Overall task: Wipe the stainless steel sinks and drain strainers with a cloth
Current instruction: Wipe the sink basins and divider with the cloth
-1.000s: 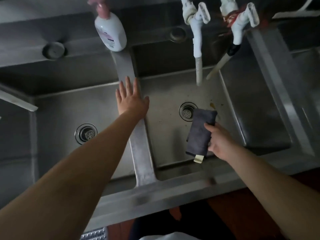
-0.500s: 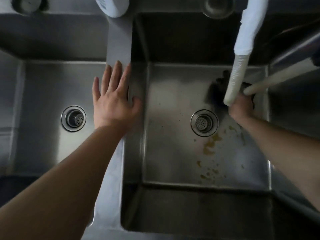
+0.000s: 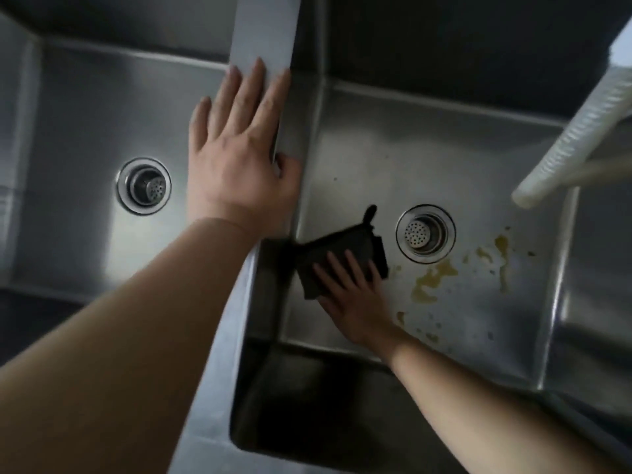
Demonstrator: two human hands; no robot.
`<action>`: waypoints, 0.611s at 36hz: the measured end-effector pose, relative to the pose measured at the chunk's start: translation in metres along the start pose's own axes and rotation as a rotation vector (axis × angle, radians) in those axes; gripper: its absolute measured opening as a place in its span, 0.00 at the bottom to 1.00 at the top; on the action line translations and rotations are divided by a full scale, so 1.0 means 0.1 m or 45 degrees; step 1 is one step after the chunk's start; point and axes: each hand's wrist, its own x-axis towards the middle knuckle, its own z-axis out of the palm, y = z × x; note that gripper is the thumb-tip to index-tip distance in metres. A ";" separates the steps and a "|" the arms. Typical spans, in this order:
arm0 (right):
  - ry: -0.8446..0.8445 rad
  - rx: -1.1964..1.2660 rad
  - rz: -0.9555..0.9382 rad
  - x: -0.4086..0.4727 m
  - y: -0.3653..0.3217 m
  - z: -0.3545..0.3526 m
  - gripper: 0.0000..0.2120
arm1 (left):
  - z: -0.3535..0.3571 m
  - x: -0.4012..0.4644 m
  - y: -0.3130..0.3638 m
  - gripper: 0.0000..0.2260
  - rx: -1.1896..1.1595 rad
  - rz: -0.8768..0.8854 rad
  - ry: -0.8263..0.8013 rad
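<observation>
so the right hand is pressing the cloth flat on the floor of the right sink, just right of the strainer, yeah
Not quite. In the head view the right hand does press the cloth flat on the floor of the right sink, but the cloth lies left of the strainer, not right of it. The yellowish stains on the strainer's right are uncovered.

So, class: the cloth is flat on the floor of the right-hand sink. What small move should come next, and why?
Probably slide the cloth rightward under the right hand onto the yellowish stains just below the drain strainer. The fingers already press the cloth flat beside them, and the left hand braces on the divider.
</observation>
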 end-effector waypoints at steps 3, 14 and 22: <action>-0.024 0.002 0.111 0.05 0.12 -0.11 0.28 | 0.00 0.00 -0.01 0.35 -0.041 0.003 0.023; 0.232 0.454 0.863 2.30 0.41 -1.13 0.31 | 0.07 0.02 -0.07 0.34 -0.074 0.018 0.080; 0.191 0.043 0.316 1.44 0.21 -0.60 0.31 | 0.05 0.01 -0.06 0.36 -0.070 0.003 0.040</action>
